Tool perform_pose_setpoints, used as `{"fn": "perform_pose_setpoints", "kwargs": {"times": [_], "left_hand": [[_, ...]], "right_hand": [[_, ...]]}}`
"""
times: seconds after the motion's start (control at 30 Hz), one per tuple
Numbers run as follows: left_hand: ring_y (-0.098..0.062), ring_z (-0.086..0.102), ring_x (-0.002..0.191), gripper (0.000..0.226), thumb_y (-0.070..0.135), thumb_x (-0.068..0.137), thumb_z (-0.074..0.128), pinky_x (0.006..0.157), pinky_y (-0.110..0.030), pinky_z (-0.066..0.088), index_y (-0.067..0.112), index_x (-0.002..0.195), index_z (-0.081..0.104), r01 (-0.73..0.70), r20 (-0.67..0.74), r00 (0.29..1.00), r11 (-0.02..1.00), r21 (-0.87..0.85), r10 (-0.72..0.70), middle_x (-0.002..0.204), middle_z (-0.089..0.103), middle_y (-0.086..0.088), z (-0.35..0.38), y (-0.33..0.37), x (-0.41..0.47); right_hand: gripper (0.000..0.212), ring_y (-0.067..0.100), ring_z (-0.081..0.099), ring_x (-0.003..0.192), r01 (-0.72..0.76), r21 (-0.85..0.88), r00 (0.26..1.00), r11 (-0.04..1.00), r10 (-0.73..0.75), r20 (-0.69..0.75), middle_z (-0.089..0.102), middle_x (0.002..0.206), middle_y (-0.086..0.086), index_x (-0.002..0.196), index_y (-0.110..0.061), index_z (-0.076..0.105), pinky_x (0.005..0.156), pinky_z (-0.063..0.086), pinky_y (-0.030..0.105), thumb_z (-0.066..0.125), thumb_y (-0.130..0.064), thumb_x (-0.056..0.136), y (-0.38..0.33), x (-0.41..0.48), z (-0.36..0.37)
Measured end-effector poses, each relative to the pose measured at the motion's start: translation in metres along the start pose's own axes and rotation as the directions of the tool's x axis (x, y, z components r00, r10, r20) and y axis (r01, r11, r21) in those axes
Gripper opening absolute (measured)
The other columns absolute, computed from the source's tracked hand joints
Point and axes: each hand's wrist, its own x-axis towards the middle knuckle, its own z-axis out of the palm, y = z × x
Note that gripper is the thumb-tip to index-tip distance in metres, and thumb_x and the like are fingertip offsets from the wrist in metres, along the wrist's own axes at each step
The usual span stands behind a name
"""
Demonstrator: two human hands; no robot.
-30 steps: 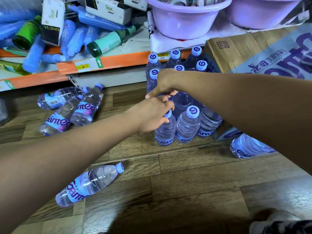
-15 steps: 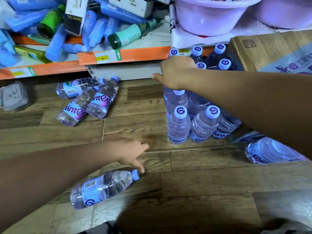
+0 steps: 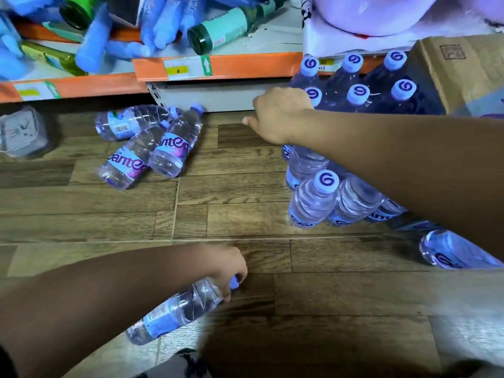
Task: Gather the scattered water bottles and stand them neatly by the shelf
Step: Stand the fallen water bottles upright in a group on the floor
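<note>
Under left hand (image 3: 226, 264): gripped fallen bottle (image 3: 174, 312) at neck. Right hand (image 3: 281, 115) curled atop upright bottles (image 3: 313, 203); grip unclear. Could've toppled them if bumped.

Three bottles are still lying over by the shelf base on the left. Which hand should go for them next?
Right, probably. The right hand looks free and is nearer the three lying bottles; the left hand is closed on a lying bottle near its cap.

Wood-plank floor (image 3: 231, 214); orange-edged shelf (image 3: 245, 67), cluttered; cardboard box (image 3: 463, 66) at right.
</note>
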Motion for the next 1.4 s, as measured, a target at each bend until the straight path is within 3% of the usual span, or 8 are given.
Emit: {"fn": "perform_pose_setpoints", "kwargs": {"times": [0.33, 0.6, 0.77, 0.93, 1.07, 1.17, 1.27, 1.4], "left_hand": [[-0.026, 0.06, 0.1, 0.034, 0.032, 0.083, 0.065, 0.083, -0.039, 0.054, 0.017, 0.113, 0.062, 0.053, -0.021, 0.998, 0.997, 0.058, -0.052, 0.109, 0.064, -0.004, -0.012, -0.031, 0.007], [-0.028, 0.063, 0.083, 0.023, 0.01, 0.077, 0.056, 0.068, -0.035, 0.051, 0.006, 0.097, 0.067, 0.191, -0.111, 0.965, 0.927, -0.324, -0.238, 0.1, 0.069, -0.014, -0.032, -0.104, 0.002], [-0.032, 0.062, 0.103, 0.027, 0.012, 0.088, 0.046, 0.078, -0.034, 0.048, 0.002, 0.105, 0.064, 0.263, -0.202, 0.891, 0.825, -0.5, -0.406, 0.112, 0.065, -0.016, -0.06, -0.14, -0.007], [-0.031, 0.055, 0.117, 0.038, 0.029, 0.095, 0.039, 0.091, -0.034, 0.044, 0.008, 0.12, 0.058, 0.321, -0.306, 0.778, 0.767, -0.555, -0.548, 0.13, 0.057, -0.014, -0.064, -0.171, -0.012], [-0.03, 0.051, 0.122, 0.043, 0.038, 0.095, 0.036, 0.098, -0.037, 0.041, 0.012, 0.125, 0.054, 0.334, -0.317, 0.779, 0.786, -0.52, -0.541, 0.135, 0.054, -0.011, -0.061, -0.176, -0.005], [-0.03, 0.05, 0.122, 0.045, 0.04, 0.094, 0.038, 0.097, -0.037, 0.041, 0.014, 0.126, 0.053, 0.306, -0.311, 0.805, 0.803, -0.512, -0.505, 0.135, 0.053, -0.01, -0.064, -0.17, -0.004], [-0.03, 0.049, 0.123, 0.045, 0.039, 0.094, 0.04, 0.095, -0.036, 0.04, 0.014, 0.13, 0.05, 0.305, -0.275, 0.829, 0.806, -0.507, -0.487, 0.136, 0.051, -0.011, -0.066, -0.164, -0.006], [-0.031, 0.051, 0.12, 0.043, 0.038, 0.094, 0.043, 0.088, -0.034, 0.041, 0.013, 0.129, 0.049, 0.294, -0.28, 0.825, 0.795, -0.531, -0.492, 0.133, 0.053, -0.011, -0.069, -0.161, -0.012]], "right_hand": [[0.043, 0.033, 0.055, 0.117, 0.148, -0.013, 0.973, 0.989, -0.143, 0.183, 0.057, 0.127, 0.011, 0.129, -0.017, 0.049, 0.069, 0.037, 0.033, 0.041, -0.046, 0.097, -0.043, 0.027, 0.023], [0.051, 0.033, 0.05, 0.123, 0.209, -0.025, 0.938, 0.978, -0.193, 0.29, 0.05, 0.136, 0.012, 0.141, -0.02, 0.035, 0.084, 0.046, 0.038, 0.047, -0.041, 0.096, -0.088, 0.069, 0.046], [0.057, 0.031, 0.046, 0.129, 0.292, -0.044, 0.921, 0.955, -0.269, 0.281, 0.038, 0.146, 0.009, 0.145, -0.019, 0.029, 0.09, 0.047, 0.041, 0.051, -0.013, 0.092, -0.113, 0.103, 0.055], [0.077, 0.031, 0.016, 0.146, 0.304, 0.032, 0.912, 0.952, -0.3, 0.278, 0.007, 0.16, 0.004, 0.151, -0.015, 0.013, 0.109, 0.036, 0.05, 0.053, -0.004, 0.086, -0.131, 0.136, 0.069], [0.06, 0.033, 0.028, 0.133, 0.268, 0.022, 0.948, 0.963, -0.268, 0.174, 0.026, 0.148, 0.01, 0.14, -0.013, 0.027, 0.104, 0.034, 0.046, 0.057, -0.02, 0.088, -0.135, 0.142, 0.077], [0.061, 0.033, 0.028, 0.132, 0.278, -0.088, 0.943, 0.957, -0.254, 0.217, 0.029, 0.142, 0.013, 0.139, -0.016, 0.03, 0.104, 0.032, 0.045, 0.059, -0.019, 0.086, -0.118, 0.142, 0.081], [0.062, 0.037, 0.027, 0.133, 0.17, 0.03, 0.945, 0.985, -0.172, 0.28, 0.03, 0.145, 0.014, 0.138, -0.017, 0.028, 0.103, 0.034, 0.049, 0.058, -0.009, 0.084, -0.105, 0.133, 0.096], [0.066, 0.04, 0.046, 0.12, 0.095, 0.155, 0.919, 0.983, -0.147, 0.367, 0.045, 0.132, 0.022, 0.135, -0.02, 0.022, 0.103, 0.036, 0.056, 0.059, -0.003, 0.083, -0.099, 0.12, 0.097]]}}
